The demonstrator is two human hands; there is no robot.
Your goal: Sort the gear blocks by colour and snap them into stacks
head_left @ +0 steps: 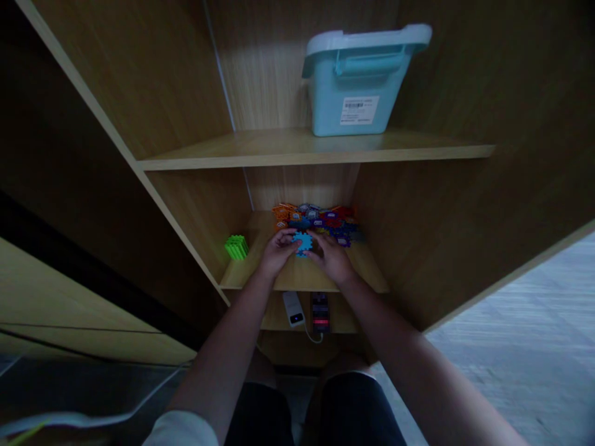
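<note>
Both hands reach into a wooden cabinet onto its middle shelf (357,275). My left hand (277,251) and my right hand (332,255) meet around a light-blue toothed puzzle piece (304,242), fingers curled onto it from either side. Just behind them lies a heap of several coloured interlocking pieces (320,220), orange, red, purple and blue. A green assembled block (237,246) stands alone at the shelf's left end.
A pale blue lidded storage box (357,80) with a white label sits on the upper shelf (302,152). On the lowest shelf lie a white power bank (294,308) with a cable and a dark device (320,311). Grey floor shows at right.
</note>
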